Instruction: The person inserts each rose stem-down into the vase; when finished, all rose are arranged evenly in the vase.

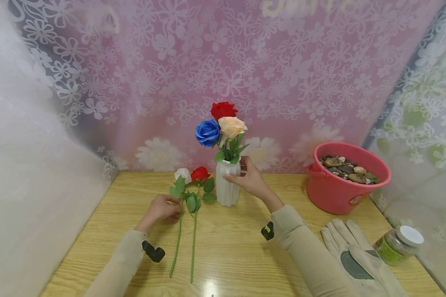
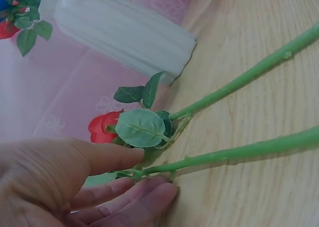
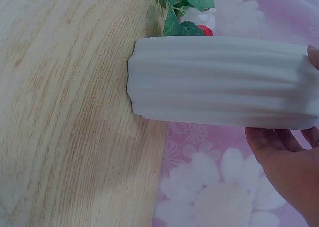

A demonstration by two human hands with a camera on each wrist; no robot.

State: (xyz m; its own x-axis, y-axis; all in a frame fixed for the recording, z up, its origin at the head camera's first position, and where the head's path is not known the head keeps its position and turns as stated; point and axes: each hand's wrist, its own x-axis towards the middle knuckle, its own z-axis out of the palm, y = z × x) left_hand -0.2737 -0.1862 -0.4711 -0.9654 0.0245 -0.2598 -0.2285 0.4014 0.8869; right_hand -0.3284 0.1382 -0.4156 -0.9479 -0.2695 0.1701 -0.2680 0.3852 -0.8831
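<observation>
A white ribbed vase (image 1: 228, 185) stands on the table, holding a red rose (image 1: 224, 109), a blue rose (image 1: 207, 133) and a peach rose (image 1: 232, 127). My right hand (image 1: 250, 178) grips it near the rim, thumb in front and fingers behind, as the right wrist view (image 3: 284, 162) also shows. To its left lie a white rose (image 1: 183, 175) and another red rose (image 1: 199, 174), green stems toward me. My left hand (image 1: 165, 208) has thumb and fingers around the white rose's stem (image 2: 214, 159), just below its leaves, close over the table.
At the right stands a pink bucket (image 1: 334, 196) of stones. Pale work gloves (image 1: 360, 260) lie in front of it, beside a clear jar (image 1: 399, 245) with a white lid. A pink floral sheet (image 1: 163, 82) hangs behind the wooden table (image 1: 230, 251).
</observation>
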